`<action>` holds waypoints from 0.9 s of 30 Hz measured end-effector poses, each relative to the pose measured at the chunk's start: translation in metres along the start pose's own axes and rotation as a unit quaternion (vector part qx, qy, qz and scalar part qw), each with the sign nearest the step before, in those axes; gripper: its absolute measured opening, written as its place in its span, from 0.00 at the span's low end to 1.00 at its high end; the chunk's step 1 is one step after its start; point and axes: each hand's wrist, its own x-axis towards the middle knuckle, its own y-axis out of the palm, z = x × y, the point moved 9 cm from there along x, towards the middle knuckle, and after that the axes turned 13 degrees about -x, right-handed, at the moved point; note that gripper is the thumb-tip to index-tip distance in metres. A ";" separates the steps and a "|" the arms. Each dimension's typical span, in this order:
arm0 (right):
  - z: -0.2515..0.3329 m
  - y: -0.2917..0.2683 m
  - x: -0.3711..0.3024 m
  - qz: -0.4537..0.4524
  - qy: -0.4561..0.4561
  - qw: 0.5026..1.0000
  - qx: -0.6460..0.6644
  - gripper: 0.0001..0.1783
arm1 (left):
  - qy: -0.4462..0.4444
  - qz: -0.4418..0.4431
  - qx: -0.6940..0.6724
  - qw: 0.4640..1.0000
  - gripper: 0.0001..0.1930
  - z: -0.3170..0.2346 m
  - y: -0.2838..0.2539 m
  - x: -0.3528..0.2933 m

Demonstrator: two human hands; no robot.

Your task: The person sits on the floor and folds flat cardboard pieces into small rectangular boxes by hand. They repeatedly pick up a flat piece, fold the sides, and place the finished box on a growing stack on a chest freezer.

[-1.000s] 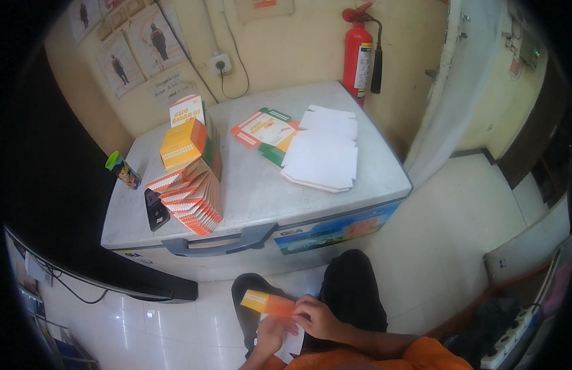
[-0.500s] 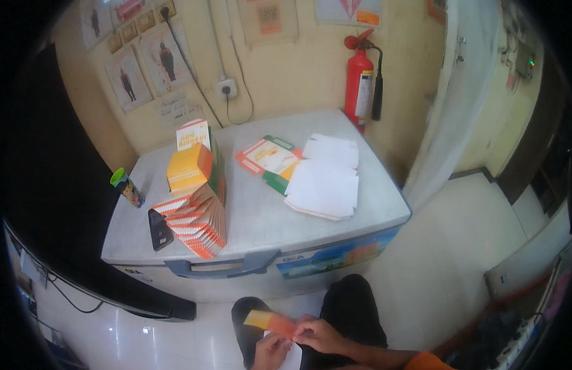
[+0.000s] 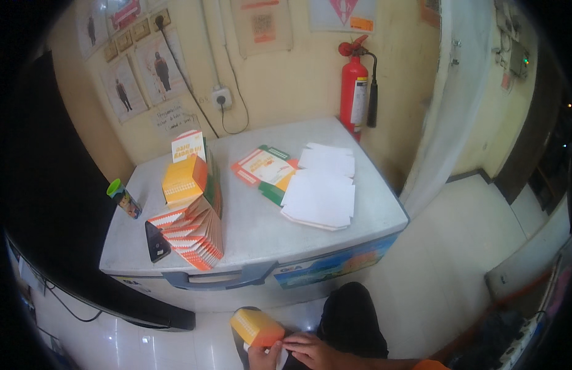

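Near side: my left hand (image 3: 263, 357) is closed on the near edge of a yellow-and-orange carton (image 3: 254, 327), left of my right knee (image 3: 353, 320). My right hand (image 3: 312, 349) meets its right corner; whether it pinches, I cannot tell. Pressing too hard could crease the card; a slack left grip could drop it.

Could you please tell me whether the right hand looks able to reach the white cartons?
Probably yes: nothing covers the white cartons or stands before them on the freezer, though the right hand is busy at the box.
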 end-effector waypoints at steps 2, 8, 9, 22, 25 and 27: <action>-0.025 0.007 -0.007 0.029 0.071 0.996 0.052 0.16 | -0.121 0.011 0.015 0.992 0.10 -0.007 0.006 -0.002; 0.011 -0.071 0.020 -0.089 0.030 0.992 -0.082 0.14 | -0.096 0.238 0.238 0.937 0.09 -0.018 0.058 -0.015; 0.013 -0.067 0.020 -0.049 -0.005 0.994 -0.095 0.14 | -0.082 0.278 0.247 0.925 0.09 -0.017 0.068 -0.022; -0.049 -0.060 -0.022 0.087 0.130 0.987 0.043 0.10 | 0.274 0.160 0.352 0.881 0.19 -0.093 0.047 0.005; -0.065 -0.082 -0.024 0.046 0.190 0.966 0.167 0.12 | 0.244 0.024 0.222 0.944 0.18 -0.089 0.008 0.019; -0.071 -0.090 -0.032 0.008 0.222 0.942 0.254 0.13 | 0.121 0.089 0.082 0.985 0.20 -0.052 -0.002 0.029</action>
